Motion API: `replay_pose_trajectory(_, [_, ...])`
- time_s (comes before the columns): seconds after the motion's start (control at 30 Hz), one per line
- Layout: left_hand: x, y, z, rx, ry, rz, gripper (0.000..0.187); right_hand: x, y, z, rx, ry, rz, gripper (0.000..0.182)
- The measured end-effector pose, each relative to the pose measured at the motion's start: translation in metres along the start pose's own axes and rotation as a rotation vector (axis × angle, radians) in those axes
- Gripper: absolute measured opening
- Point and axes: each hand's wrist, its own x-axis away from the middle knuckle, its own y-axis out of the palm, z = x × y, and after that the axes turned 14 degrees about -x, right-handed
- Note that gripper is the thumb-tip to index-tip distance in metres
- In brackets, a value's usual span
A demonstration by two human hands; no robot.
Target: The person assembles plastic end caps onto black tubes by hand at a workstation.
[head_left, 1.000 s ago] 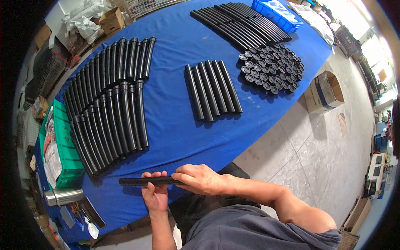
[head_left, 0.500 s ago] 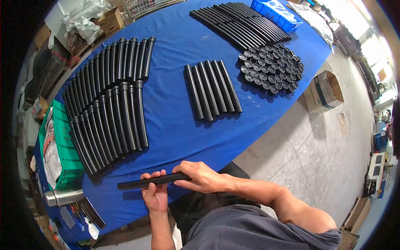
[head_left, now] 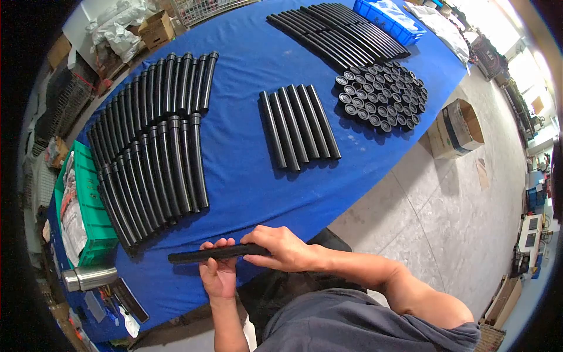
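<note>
At the near edge of the blue-covered table [head_left: 246, 193], a black tube [head_left: 220, 253], probably light, stiff and slightly slick, best taken at middle and end, is held roughly level, the right hand [head_left: 281, 249] wrapped around one end, the left hand [head_left: 218, 280] half-curled, loosely cradling its middle.
</note>
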Motion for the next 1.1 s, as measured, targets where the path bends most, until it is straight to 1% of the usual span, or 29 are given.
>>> replay_pose_trajectory(0.03, [0.001, -0.002, -0.001, 0.018, 0.002, 0.005, 0.039, -0.002, 0.0, -0.002, 0.042, -0.046, 0.007, 0.045])
replay_pose_trajectory(0.13, [0.001, -0.006, -0.002, 0.042, 0.027, -0.017, 0.038, -0.006, -0.004, -0.015, -0.016, 0.05, -0.035, 0.043])
replay_pose_trajectory(0.17, [0.002, -0.007, -0.003, 0.044, 0.035, -0.028, 0.037, -0.009, -0.006, -0.019, -0.046, 0.069, 0.0, 0.042])
replay_pose_trajectory(0.27, [0.001, -0.002, -0.002, 0.033, 0.016, -0.023, 0.037, -0.006, -0.005, -0.01, -0.029, 0.09, -0.013, 0.04])
replay_pose_trajectory(0.37, [0.0, -0.002, 0.001, 0.063, -0.051, -0.011, 0.037, -0.006, 0.003, -0.01, 0.092, -0.138, 0.005, 0.039])
replay_pose_trajectory(0.4, [0.001, -0.004, 0.0, 0.059, -0.041, -0.015, 0.037, -0.006, 0.004, -0.01, 0.141, -0.21, 0.011, 0.039])
replay_pose_trajectory(0.43, [0.002, -0.005, -0.001, 0.055, -0.03, -0.02, 0.037, -0.005, 0.002, -0.014, 0.112, -0.154, -0.005, 0.042])
replay_pose_trajectory(0.53, [0.001, -0.003, -0.001, 0.015, 0.001, -0.024, 0.037, -0.007, -0.007, -0.025, -0.054, 0.179, -0.032, 0.044])
replay_pose_trajectory(0.57, [0.001, -0.001, -0.001, -0.003, 0.011, -0.024, 0.037, -0.005, -0.006, -0.016, -0.028, 0.172, -0.069, 0.045])
replay_pose_trajectory(0.67, [0.0, 0.0, 0.0, 0.046, -0.034, -0.004, 0.035, -0.003, -0.001, -0.008, 0.169, -0.171, 0.009, 0.041])
replay_pose_trajectory(0.77, [0.0, -0.004, -0.002, 0.028, -0.007, -0.021, 0.035, -0.004, -0.002, -0.011, 0.134, -0.17, 0.046, 0.04])
replay_pose_trajectory(0.9, [0.0, -0.005, -0.003, 0.043, -0.011, -0.009, 0.036, 0.0, -0.005, -0.012, 0.001, 0.096, -0.01, 0.044])
replay_pose_trajectory(1.0, [0.0, -0.005, -0.002, 0.052, -0.023, 0.005, 0.036, -0.004, -0.001, -0.013, 0.196, -0.16, 0.02, 0.038])
replay_pose_trajectory(1.03, [0.0, -0.005, -0.002, 0.047, -0.012, -0.002, 0.035, -0.005, -0.001, -0.011, 0.179, -0.19, 0.045, 0.037])
replay_pose_trajectory(1.1, [0.0, -0.006, -0.003, 0.032, 0.002, -0.018, 0.035, -0.005, -0.003, -0.012, 0.039, -0.036, 0.046, 0.037])
